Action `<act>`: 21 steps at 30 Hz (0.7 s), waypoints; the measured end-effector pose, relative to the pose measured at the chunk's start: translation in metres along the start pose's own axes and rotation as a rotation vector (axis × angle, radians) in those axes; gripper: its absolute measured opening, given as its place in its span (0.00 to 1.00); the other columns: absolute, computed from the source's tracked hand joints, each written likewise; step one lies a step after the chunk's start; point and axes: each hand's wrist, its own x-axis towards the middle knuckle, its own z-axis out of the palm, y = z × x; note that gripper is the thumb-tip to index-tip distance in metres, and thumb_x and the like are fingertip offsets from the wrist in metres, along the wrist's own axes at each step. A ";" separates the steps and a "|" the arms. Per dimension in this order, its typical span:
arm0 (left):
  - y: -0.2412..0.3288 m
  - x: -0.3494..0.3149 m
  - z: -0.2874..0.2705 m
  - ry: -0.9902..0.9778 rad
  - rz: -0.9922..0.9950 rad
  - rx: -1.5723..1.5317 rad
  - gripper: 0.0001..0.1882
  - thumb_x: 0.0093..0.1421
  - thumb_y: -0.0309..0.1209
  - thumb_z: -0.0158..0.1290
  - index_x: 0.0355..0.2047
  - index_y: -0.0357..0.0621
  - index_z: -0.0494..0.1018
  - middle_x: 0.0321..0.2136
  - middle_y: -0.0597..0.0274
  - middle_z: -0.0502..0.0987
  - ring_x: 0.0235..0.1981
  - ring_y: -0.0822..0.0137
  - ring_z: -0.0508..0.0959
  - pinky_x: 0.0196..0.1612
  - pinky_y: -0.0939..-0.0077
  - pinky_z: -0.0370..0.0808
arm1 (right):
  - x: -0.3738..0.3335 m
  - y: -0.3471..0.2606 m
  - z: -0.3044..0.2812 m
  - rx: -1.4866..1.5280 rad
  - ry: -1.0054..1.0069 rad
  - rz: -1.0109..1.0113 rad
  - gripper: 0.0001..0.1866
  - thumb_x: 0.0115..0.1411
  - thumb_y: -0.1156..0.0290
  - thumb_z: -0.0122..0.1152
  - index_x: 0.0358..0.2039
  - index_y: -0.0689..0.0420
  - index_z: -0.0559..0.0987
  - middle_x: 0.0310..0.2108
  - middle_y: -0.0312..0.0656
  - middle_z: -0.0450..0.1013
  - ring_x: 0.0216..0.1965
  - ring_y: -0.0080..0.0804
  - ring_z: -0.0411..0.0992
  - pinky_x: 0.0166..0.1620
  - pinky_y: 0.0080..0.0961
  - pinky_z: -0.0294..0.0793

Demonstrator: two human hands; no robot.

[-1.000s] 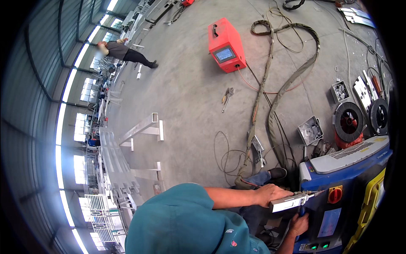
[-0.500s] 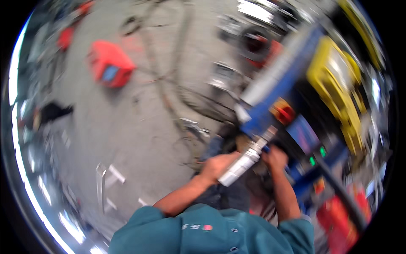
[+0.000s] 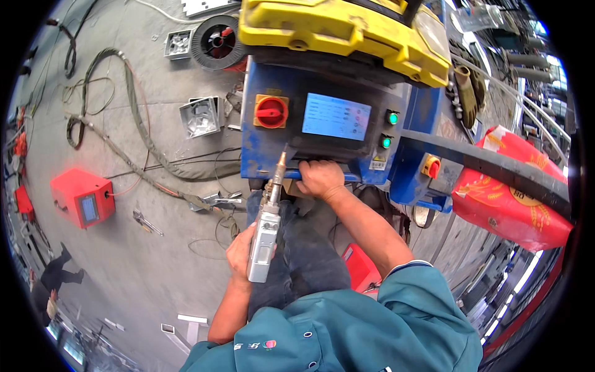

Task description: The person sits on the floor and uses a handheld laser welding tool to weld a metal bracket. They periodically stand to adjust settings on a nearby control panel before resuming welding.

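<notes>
On the concrete floor (image 3: 155,273) at the far left a red box (image 3: 82,197) with a small screen is sitting, with grey hoses (image 3: 133,133) looping beside it. The left hand (image 3: 243,251) is clamping around a silver welding torch (image 3: 265,232) — its thin nozzle is pointing up toward the blue machine (image 3: 322,124), just under the red rotary switch (image 3: 271,111). The right hand (image 3: 320,178) is curling closed over the machine's lower edge, below the pale blue screen (image 3: 336,116). Further right two green lamps (image 3: 389,129) are glowing — beyond them a red bag (image 3: 508,198) is lying.
</notes>
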 end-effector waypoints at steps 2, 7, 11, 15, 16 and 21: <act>-0.007 -0.003 0.006 -0.030 -0.048 0.019 0.33 0.50 0.32 0.74 0.54 0.29 0.74 0.38 0.45 0.84 0.37 0.51 0.87 0.40 0.63 0.84 | -0.002 0.003 0.006 -0.040 -0.003 -0.003 0.15 0.42 0.55 0.70 0.22 0.50 0.77 0.20 0.41 0.77 0.23 0.41 0.78 0.30 0.39 0.79; -0.039 -0.009 0.024 0.017 -0.153 0.023 0.34 0.54 0.36 0.72 0.56 0.30 0.72 0.40 0.45 0.83 0.36 0.50 0.86 0.41 0.63 0.82 | -0.003 0.007 0.015 -0.021 0.092 -0.013 0.16 0.40 0.54 0.72 0.22 0.49 0.76 0.20 0.39 0.76 0.22 0.39 0.78 0.29 0.37 0.78; -0.034 0.001 0.033 -0.001 -0.147 0.025 0.34 0.57 0.40 0.70 0.57 0.30 0.72 0.42 0.44 0.82 0.40 0.50 0.84 0.45 0.61 0.80 | -0.004 0.009 0.011 0.033 0.106 -0.023 0.16 0.40 0.56 0.73 0.24 0.49 0.76 0.21 0.37 0.76 0.24 0.39 0.78 0.31 0.37 0.78; -0.040 0.003 0.040 -0.015 -0.116 0.030 0.33 0.58 0.41 0.70 0.56 0.32 0.73 0.41 0.48 0.82 0.40 0.53 0.83 0.46 0.64 0.79 | -0.007 0.011 0.004 0.107 0.056 -0.039 0.16 0.45 0.56 0.72 0.30 0.50 0.78 0.29 0.38 0.77 0.32 0.38 0.80 0.35 0.36 0.79; -0.047 -0.003 0.043 -0.001 -0.121 0.046 0.32 0.58 0.42 0.70 0.55 0.32 0.73 0.40 0.48 0.82 0.39 0.54 0.83 0.45 0.64 0.79 | -0.008 0.012 0.000 0.151 0.085 -0.061 0.17 0.47 0.56 0.72 0.32 0.50 0.79 0.31 0.38 0.77 0.34 0.38 0.80 0.35 0.35 0.79; -0.044 -0.001 0.047 0.015 -0.154 0.072 0.29 0.59 0.44 0.69 0.51 0.33 0.75 0.36 0.54 0.81 0.36 0.56 0.82 0.41 0.66 0.78 | -0.031 0.020 -0.025 0.318 0.446 -0.086 0.19 0.51 0.61 0.72 0.43 0.53 0.81 0.37 0.39 0.76 0.37 0.41 0.77 0.38 0.36 0.79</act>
